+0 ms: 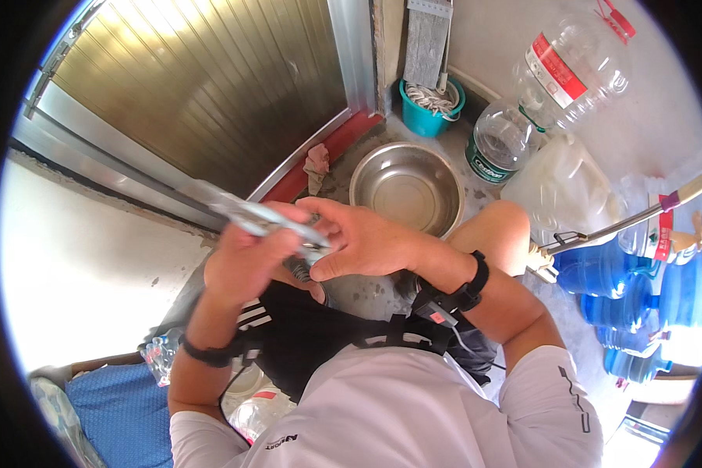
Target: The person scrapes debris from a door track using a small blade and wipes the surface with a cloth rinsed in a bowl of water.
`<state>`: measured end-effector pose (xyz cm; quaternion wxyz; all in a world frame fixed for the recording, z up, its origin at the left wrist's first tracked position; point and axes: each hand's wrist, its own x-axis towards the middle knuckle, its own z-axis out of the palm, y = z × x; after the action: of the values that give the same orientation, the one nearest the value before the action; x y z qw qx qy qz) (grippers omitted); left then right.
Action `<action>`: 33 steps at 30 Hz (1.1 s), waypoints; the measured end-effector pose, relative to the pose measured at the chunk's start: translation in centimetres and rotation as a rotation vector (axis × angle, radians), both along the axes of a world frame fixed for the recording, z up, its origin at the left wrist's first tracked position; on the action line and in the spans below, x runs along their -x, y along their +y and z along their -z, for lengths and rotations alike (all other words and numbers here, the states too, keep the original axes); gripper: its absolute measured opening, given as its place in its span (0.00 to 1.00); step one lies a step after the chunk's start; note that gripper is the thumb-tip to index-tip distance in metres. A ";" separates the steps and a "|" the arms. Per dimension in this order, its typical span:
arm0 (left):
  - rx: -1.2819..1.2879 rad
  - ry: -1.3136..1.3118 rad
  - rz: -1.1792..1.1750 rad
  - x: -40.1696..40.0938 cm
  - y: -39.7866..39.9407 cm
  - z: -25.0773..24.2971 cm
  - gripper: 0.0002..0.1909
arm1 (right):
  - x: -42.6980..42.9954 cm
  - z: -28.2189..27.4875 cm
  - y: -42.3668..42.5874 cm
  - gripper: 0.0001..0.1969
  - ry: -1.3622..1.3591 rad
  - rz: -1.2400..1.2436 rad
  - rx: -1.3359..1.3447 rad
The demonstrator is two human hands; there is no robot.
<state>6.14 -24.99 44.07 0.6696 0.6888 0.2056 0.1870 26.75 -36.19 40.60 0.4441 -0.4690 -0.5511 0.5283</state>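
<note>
My left hand [242, 257] grips a long, pale, shiny object [257, 217], blurred by motion, so its kind is unclear. It slants from upper left down to my right hand [362, 240]. The near end lies between the thumb and curled fingers of that hand; whether they close on it is hidden. Below the hands a grey ridged thing [299, 270] shows in part, too covered to identify. Beyond my right hand, a wide stainless-steel basin [406, 199] rests on the floor.
A crumpled cloth [316, 167] lies by the red door sill [351, 133]. At the back stands a teal bucket [424, 117] with a mop head. Large clear plastic bottles [506, 140], a translucent jug [561, 181], a metal pole [614, 228] and blue water jugs [596, 272] crowd the right.
</note>
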 end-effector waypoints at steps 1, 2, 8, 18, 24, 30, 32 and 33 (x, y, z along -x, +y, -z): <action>0.029 0.009 0.052 -1.7 -1.0 0.8 0.16 | -0.3 0.0 -0.1 0.38 0.000 -0.001 -0.007; 0.060 0.021 0.049 -2.8 -1.8 1.3 0.16 | -0.8 -0.1 -0.1 0.36 0.064 -0.019 0.077; -0.138 0.100 -0.097 -8.4 -2.3 5.3 0.18 | -6.6 2.7 -0.3 0.15 0.007 0.338 0.110; -0.098 0.712 1.056 -13.9 -7.9 36.4 0.17 | -14.2 -1.8 -4.7 0.09 0.752 0.892 -0.100; 0.514 1.089 1.457 -12.0 -15.7 40.8 0.19 | -15.3 0.2 -6.7 0.10 0.677 1.064 -0.132; 0.650 1.102 1.503 -11.8 -14.8 41.7 0.20 | -18.9 2.8 -3.0 0.12 0.568 1.090 0.076; 0.679 1.104 1.506 -12.6 -13.8 41.4 0.21 | -20.7 3.2 -1.2 0.12 0.548 1.101 0.185; 0.685 1.109 1.509 -13.2 -13.2 41.2 0.21 | -21.5 3.0 -0.5 0.12 0.528 1.110 0.275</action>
<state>19.35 -38.17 2.89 0.5852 0.3986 0.0406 -0.7050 48.25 -36.69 37.58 0.7089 -0.5917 -0.0244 0.3830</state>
